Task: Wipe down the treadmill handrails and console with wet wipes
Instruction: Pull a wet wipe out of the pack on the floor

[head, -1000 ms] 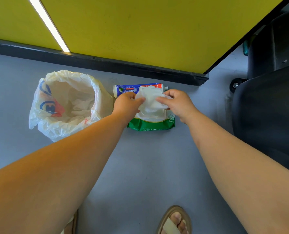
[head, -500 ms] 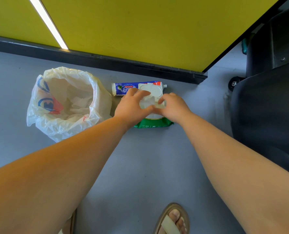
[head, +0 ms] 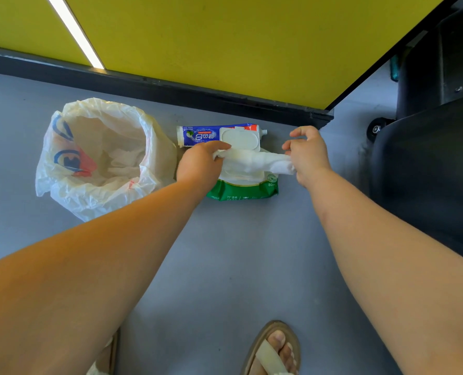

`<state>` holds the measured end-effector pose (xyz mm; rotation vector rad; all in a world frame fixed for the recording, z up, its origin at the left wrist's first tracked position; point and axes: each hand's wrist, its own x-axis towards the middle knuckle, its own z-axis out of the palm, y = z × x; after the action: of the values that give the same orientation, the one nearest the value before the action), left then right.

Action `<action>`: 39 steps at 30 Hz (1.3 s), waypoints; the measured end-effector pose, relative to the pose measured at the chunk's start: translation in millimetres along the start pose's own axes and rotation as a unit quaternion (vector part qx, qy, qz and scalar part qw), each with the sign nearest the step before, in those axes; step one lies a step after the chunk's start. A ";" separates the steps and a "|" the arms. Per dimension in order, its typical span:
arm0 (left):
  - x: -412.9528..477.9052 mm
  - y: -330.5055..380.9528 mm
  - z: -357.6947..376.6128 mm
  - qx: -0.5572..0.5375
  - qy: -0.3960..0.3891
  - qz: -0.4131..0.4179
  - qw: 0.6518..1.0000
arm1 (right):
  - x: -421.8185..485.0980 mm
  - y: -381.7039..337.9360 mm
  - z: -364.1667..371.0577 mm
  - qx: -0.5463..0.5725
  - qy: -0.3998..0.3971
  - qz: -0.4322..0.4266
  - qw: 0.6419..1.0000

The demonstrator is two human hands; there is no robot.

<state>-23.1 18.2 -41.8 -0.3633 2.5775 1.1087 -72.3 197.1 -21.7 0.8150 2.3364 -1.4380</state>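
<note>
- On the grey floor (head: 225,253), beside the yellow wall, lies the green wipes pack (head: 242,189) (white lid (head: 239,138) flipped up).
- Just above it, a wet wipe (head: 254,162) stretches between both hands.
- Left hand (head: 199,165) pinches one end; right hand (head: 307,154) grips the other.
- Plastic bag (head: 97,155) stands left of the pack.

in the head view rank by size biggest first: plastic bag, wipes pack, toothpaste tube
1. plastic bag
2. wipes pack, partly covered
3. toothpaste tube
All lie on the floor at like distance.
</note>
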 end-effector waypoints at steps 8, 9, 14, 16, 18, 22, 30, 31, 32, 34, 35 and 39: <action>2.8 0.6 2.7 0.027 0.020 0.003 0.999 | -11.5 13.2 4.6 -0.385 -0.242 -0.171 0.874; 3.8 0.8 0.7 0.007 0.030 -0.015 0.999 | -9.1 13.5 1.4 -0.399 -0.232 -0.181 0.869; 8.9 2.0 -10.5 -0.199 0.076 -0.136 0.967 | -3.2 3.8 -15.4 -0.160 -0.166 -0.071 0.970; 10.8 6.0 -17.2 -0.259 0.089 -0.163 0.948 | 2.1 1.4 -19.2 -0.044 -0.120 -0.019 0.992; 13.3 7.3 -19.0 -0.302 0.088 -0.167 0.934 | 3.3 -0.1 -20.1 0.007 -0.115 0.016 0.993; 12.1 10.0 -15.5 -0.304 0.072 -0.140 0.939 | -3.1 2.1 -12.7 -0.045 -0.172 0.000 0.984; 8.1 9.5 -23.7 -0.036 -0.137 -0.035 0.989 | -8.8 -0.8 -14.6 -0.200 -0.289 -0.044 0.935; 7.6 7.9 -22.6 0.007 -0.146 -0.018 0.989 | -8.4 -0.4 -16.7 -0.217 -0.271 -0.047 0.936; 7.7 6.6 -22.1 0.013 -0.134 -0.020 0.991 | -5.6 0.2 -18.7 -0.229 -0.238 -0.048 0.943; 10.1 3.3 -22.9 -0.044 -0.074 -0.060 0.995 | 0.3 -0.4 -24.9 -0.229 -0.148 -0.046 0.961; 11.5 1.6 -23.5 -0.063 -0.034 -0.076 0.995 | 3.8 0.8 -27.7 -0.216 -0.113 -0.041 0.969; 11.0 5.6 -19.7 -0.058 0.059 -0.039 0.996 | 3.1 3.7 -13.7 -0.251 -0.096 -0.052 0.962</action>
<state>-38.8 6.2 -29.4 -0.5695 2.5798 1.2477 -71.8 211.4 -19.6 0.3973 2.4512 -0.8411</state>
